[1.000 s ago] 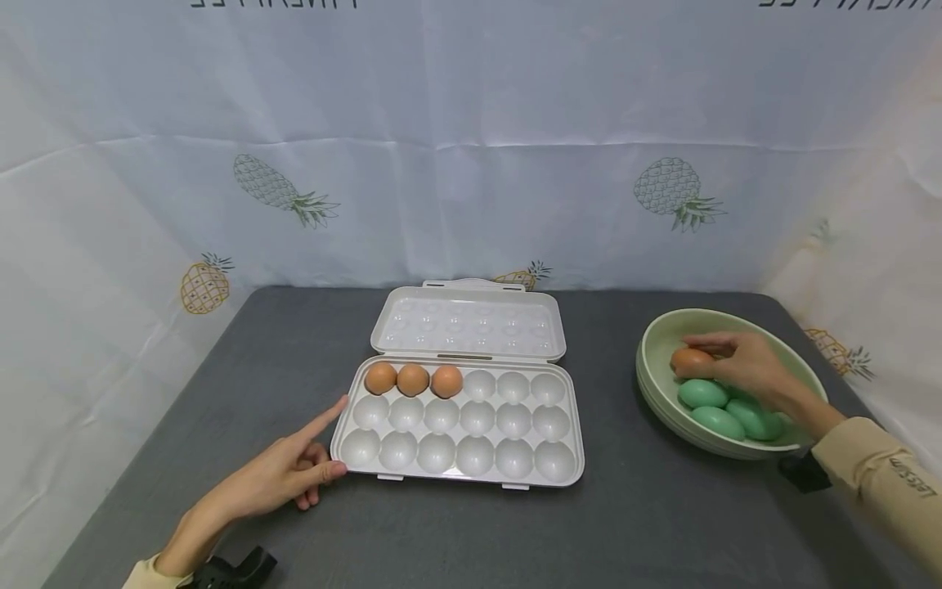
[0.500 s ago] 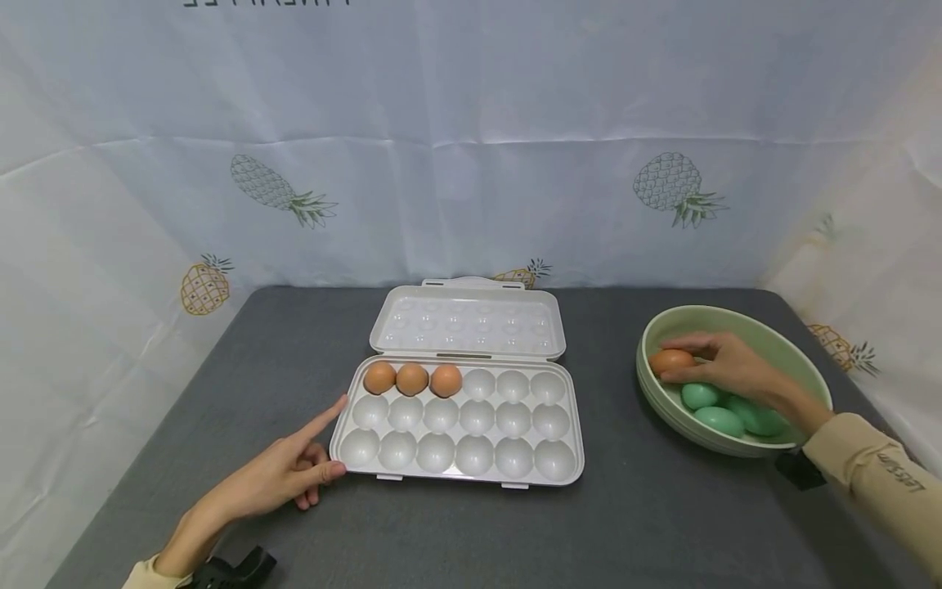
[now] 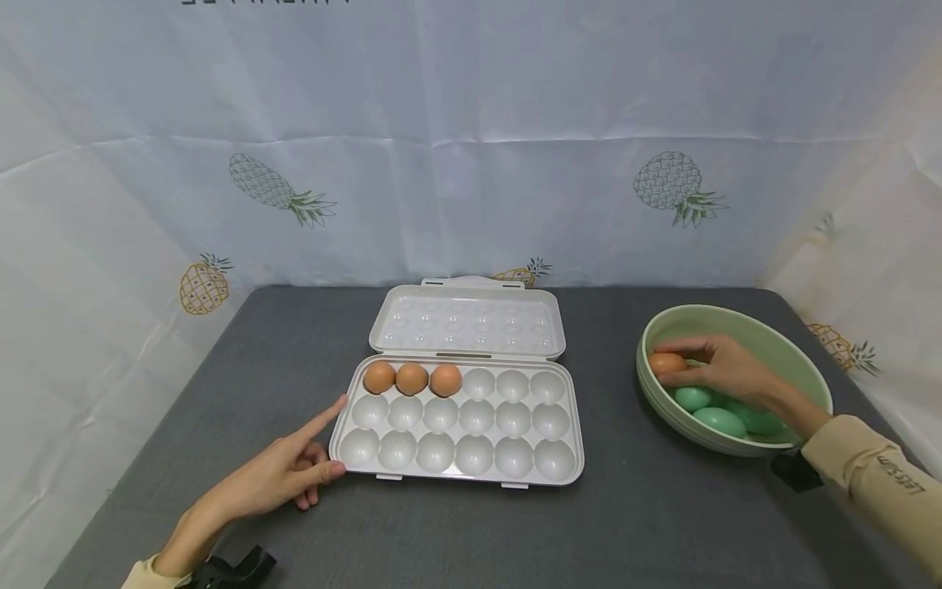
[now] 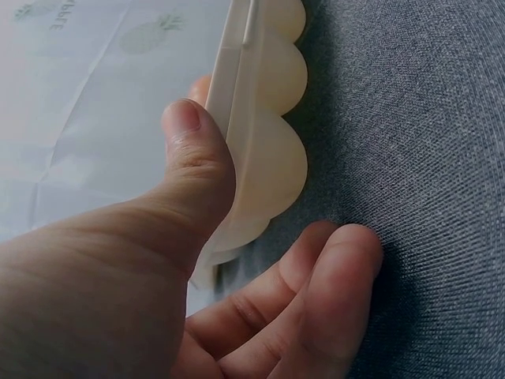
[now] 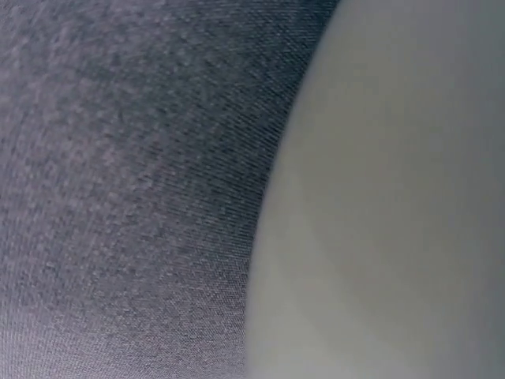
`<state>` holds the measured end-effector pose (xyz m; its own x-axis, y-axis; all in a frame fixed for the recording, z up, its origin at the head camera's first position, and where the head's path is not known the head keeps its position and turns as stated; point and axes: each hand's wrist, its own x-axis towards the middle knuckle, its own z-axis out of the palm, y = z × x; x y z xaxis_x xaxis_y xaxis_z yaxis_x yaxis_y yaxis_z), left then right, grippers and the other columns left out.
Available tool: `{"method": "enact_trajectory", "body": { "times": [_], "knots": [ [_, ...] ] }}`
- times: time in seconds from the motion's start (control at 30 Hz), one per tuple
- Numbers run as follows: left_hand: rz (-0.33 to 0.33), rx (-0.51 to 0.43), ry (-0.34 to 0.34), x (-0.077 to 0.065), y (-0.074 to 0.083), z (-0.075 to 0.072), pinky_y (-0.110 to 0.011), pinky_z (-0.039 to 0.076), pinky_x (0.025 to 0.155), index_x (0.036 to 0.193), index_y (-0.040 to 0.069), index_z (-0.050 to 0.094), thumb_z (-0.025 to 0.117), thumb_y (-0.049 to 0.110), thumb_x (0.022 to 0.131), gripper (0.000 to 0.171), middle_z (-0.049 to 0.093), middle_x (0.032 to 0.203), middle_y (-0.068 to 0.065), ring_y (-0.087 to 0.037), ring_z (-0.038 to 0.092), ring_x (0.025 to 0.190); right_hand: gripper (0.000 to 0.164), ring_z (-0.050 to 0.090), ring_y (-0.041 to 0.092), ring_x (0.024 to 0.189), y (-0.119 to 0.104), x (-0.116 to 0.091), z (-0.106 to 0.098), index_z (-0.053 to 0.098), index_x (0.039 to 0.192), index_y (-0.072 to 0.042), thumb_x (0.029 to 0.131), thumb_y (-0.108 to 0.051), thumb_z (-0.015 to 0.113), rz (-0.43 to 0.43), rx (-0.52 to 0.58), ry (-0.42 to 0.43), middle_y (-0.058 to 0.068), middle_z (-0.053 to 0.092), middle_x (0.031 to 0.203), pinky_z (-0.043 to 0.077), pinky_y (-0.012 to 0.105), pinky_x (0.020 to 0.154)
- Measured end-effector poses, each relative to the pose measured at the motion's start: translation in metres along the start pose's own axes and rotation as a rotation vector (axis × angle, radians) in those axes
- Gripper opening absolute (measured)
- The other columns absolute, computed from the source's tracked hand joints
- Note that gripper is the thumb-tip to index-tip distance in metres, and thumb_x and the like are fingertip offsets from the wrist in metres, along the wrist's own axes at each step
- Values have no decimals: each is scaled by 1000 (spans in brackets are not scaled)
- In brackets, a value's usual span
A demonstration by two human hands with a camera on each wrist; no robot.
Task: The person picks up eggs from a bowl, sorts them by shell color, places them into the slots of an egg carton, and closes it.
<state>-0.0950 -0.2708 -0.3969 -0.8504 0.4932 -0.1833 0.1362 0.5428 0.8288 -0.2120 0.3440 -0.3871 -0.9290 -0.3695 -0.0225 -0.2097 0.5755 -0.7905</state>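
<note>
Left hand [image 3: 275, 474] rests on the table [image 3: 456, 532] at the near left corner of the egg tray [image 3: 456, 466]; only the left wrist view shows its thumb [image 4: 193, 170] pressed on the tray rim (other fingers loosely curled beneath). Farther right, the right hand [image 3: 724, 370] pinches a brown egg [image 3: 665, 362] inside the green bowl [image 3: 736, 323], beside green eggs [image 3: 717, 420]. The right wrist view shows only a blurred bowl wall.

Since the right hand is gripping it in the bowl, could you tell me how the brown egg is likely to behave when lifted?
The brown egg is smooth and rounded, so it would probably roll if set on the flat table. Its glossy surface may slip in the right hand. Whether it is a fragile real egg cannot be told.
</note>
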Motion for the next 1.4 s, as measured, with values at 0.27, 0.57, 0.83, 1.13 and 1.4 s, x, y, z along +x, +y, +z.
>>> {"method": "enact_trajectory", "body": {
  "times": [0.27,0.57,0.83,1.13,1.4],
  "knots": [
    [27,-15,-7,-1,-1,1,-31,55,54,166,12,1,62,21,104,88,63,75,-2,-6,61,58,52,62,-13,104,-2,-1,1,63,136,3,88,-12,81,-4,-1,-45,-25,69,113,58,23,79],
    [39,-17,-7,-1,-3,0,-31,55,54,166,11,0,61,20,104,88,64,74,-2,-6,61,57,53,66,-10,99,-6,-2,1,63,134,6,88,-12,81,3,9,-3,-19,74,109,58,20,80],
    [47,-14,-10,-1,-2,0,-31,55,53,166,11,0,61,20,104,87,63,74,-2,-7,61,58,53,66,-8,100,-15,-2,0,60,137,7,90,-11,78,-16,25,-6,-22,74,108,56,16,82],
    [34,0,-10,-2,-2,0,-31,56,54,166,11,1,62,23,104,87,63,74,-1,-7,62,58,53,63,-11,104,-30,-7,-8,63,139,-4,91,-18,79,-2,-58,-21,-22,71,114,56,22,80],
    [48,-7,-5,-2,-3,0,-31,55,54,166,10,1,61,20,104,87,63,74,-2,-7,61,58,44,69,5,98,-49,-6,-12,63,137,-4,95,-11,74,-61,-32,-58,-15,73,111,59,30,78]
  ]
}}
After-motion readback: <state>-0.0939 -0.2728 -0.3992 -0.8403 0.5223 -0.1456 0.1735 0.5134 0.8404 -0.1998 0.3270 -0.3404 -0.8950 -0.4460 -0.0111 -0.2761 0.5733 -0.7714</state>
